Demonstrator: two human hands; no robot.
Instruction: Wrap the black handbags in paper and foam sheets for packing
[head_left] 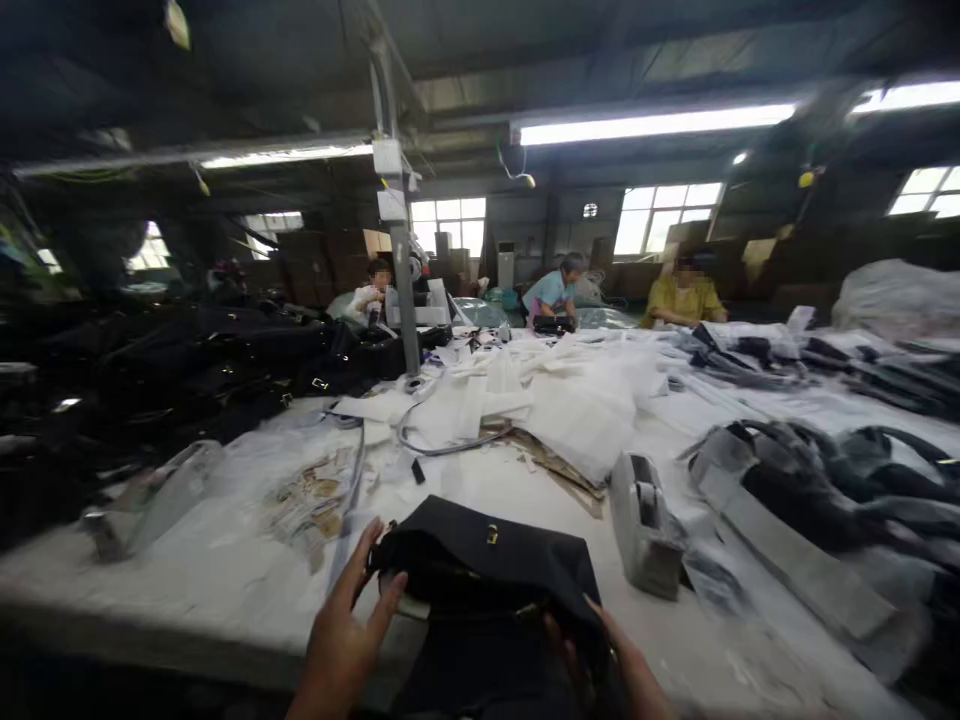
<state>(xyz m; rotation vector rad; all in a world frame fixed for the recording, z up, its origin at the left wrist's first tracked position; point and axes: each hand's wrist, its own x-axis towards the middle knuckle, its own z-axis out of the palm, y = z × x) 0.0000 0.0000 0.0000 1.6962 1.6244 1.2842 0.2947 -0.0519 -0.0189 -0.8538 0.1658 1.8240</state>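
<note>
A black handbag (517,560) with a small gold-coloured clasp lies at the table's near edge, its mouth facing me and its inside dark. My left hand (346,635) grips the bag's left side, thumb in front and fingers behind the edge. On the right side, my right hand (626,665) holds the bag's edge, with some fingertips reaching inside the opening. A pale piece shows at the bag's left corner beside my left thumb. To the bag's right stands a grey tape dispenser (646,530).
Black bags (187,370) are heaped on the left. White packing sheets (570,400) cover the table's middle, near a metal post (405,300). Wrapped dark bags (810,500) lie at right. Clear plastic and paper scraps (311,500) lie left. Several people work across the table.
</note>
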